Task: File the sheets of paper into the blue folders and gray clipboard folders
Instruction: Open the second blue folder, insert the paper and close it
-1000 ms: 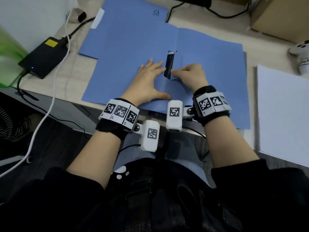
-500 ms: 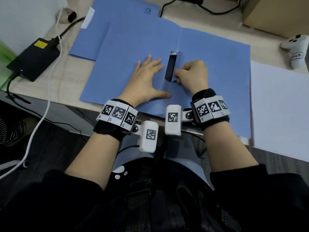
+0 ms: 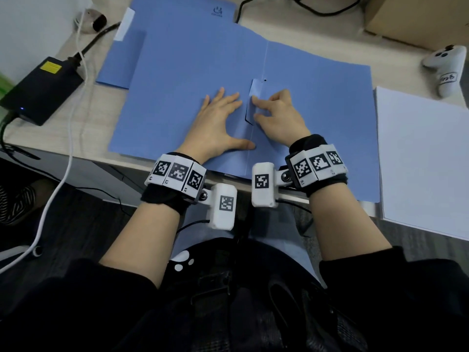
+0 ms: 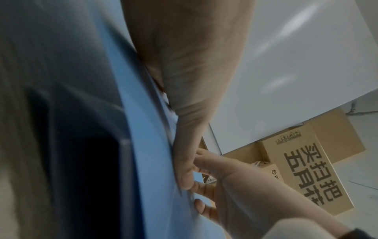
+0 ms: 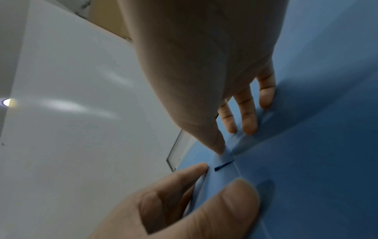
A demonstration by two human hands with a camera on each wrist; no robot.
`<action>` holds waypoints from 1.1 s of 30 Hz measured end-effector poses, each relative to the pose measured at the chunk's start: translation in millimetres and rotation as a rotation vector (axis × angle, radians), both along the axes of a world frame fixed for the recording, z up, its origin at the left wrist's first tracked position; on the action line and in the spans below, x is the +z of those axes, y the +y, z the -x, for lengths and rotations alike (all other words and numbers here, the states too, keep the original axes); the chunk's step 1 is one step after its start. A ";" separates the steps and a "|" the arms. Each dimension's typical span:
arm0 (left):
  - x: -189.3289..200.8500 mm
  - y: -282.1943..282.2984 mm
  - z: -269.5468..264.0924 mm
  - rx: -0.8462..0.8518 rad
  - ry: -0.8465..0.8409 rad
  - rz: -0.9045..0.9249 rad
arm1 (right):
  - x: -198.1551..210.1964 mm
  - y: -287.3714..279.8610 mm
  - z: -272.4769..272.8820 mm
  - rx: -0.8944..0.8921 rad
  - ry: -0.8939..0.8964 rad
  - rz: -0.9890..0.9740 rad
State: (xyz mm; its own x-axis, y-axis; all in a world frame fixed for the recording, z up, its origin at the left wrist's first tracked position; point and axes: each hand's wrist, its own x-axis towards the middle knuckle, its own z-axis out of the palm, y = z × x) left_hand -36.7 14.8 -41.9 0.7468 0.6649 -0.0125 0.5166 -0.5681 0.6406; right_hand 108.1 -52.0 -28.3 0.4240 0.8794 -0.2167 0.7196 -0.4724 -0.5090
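An open blue folder lies flat on the desk in the head view. My left hand rests palm down, fingers spread, on its left half beside the spine. My right hand is curled at the spine, with index finger and thumb pinching a small blue flap that lies almost flat. The right wrist view shows that flap edge between my thumb and index finger, with the left hand's fingers flat on the folder. A stack of white paper sits to the right.
A second blue folder sticks out under the open one at the back left. A black power adapter and a white cable lie at the left. A white controller and a cardboard box stand at the back right.
The flap stood up from the spine with its dark side showing; my right hand has now brought it down nearly flat. My left hand has stayed pressed on the folder.
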 end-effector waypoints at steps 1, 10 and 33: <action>1.0 -0.6 -0.6 -0.003 0.008 -0.001 | 0.0 -0.7 0.0 0.005 -0.005 0.010; 30.6 -11.4 -12.8 -0.019 0.025 -0.069 | 18.6 -22.5 -18.2 -0.068 0.371 -0.264; 16.0 -167.4 -207.6 -0.577 0.068 0.095 | -8.5 -244.1 -145.2 -0.944 -0.183 -0.186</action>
